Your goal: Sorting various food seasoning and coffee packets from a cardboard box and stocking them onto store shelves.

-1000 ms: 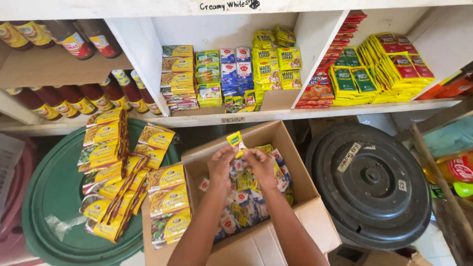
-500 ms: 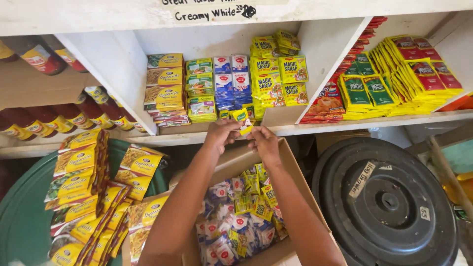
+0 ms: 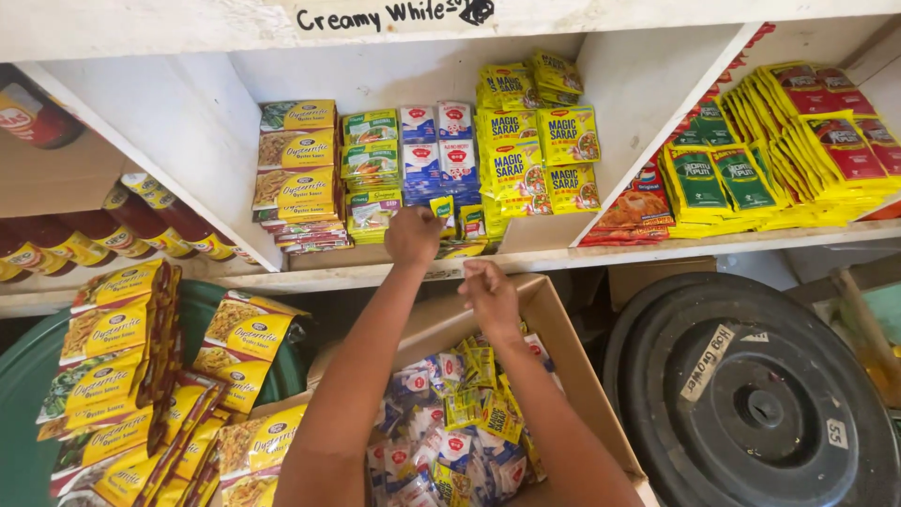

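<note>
the left hand [image 3: 413,235] is raised to the white wooden shelf [image 3: 526,258], its fingers curled closed around small yellow-and-green seasoning sachets [image 3: 443,214] that it holds at the front of the middle compartment. the right hand [image 3: 490,293] hangs just below, at about five o'clock from the left one, loosely curled over the shelf's front edge; whether it grips anything cannot be told.

the stocking looks partly done. behind the left hand the compartment already carries upright stacks: blue-and-white sachets [image 3: 436,150] at twelve o'clock, taller yellow sachets [image 3: 535,141] at two o'clock, and yellow oyster-sauce pouches [image 3: 296,160] at ten o'clock. much seems left, since the open brown cardboard box [image 3: 563,347] under the forearms, at six o'clock, holds a loose heap of mixed sachets [image 3: 460,422].

further out, more yellow pouches lie spread over a round green lid [image 3: 19,394] at eight o'clock. a black round drum lid [image 3: 760,404] sits at four o'clock. the next compartment to the right holds rows of green, yellow and red packets [image 3: 779,131], and the lower shelf at nine o'clock holds dark sauce bottles [image 3: 141,221] lying on their sides. the place reads as a small shop's storage corner with painted board shelving.
</note>
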